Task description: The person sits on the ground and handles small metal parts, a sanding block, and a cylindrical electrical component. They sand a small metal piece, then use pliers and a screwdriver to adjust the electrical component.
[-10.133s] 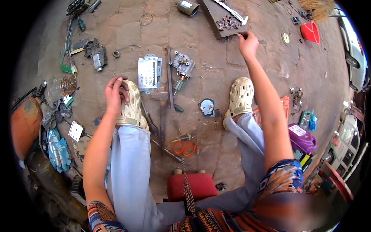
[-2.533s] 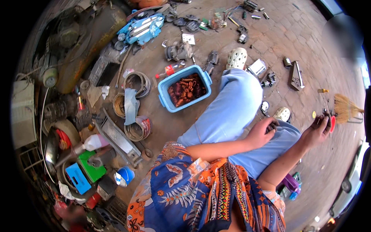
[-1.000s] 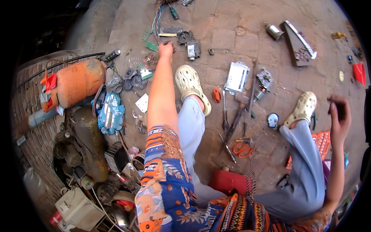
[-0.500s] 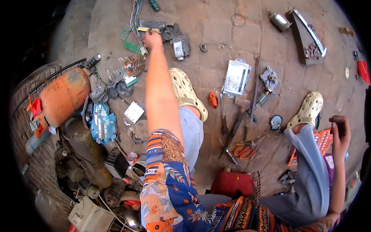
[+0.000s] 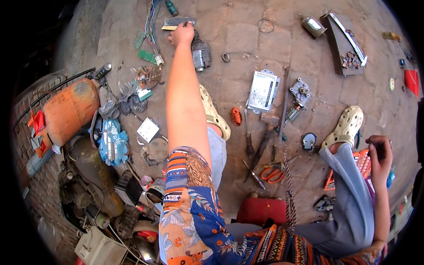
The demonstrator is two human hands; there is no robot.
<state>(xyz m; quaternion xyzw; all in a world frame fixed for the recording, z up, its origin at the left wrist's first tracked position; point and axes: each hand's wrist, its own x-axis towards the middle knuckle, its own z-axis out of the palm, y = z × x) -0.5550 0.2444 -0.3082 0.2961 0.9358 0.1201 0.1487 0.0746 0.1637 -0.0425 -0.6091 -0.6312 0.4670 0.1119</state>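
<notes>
Head view: left hand [image 5: 183, 34] stretched far out, fingers closed on a flat grey metal plate [image 5: 176, 22] lying on the rough paved floor [image 5: 238, 44], beside a boxy metal part [image 5: 201, 53]. Right hand [image 5: 380, 152] raised near the knee, fingers curled; anything held was hidden.

Sunlit paved ground [image 5: 247, 39] of reddish-brown slabs fills the scene; a brick wall [image 5: 37, 194], perhaps low, runs along the shadowed left edge.
</notes>
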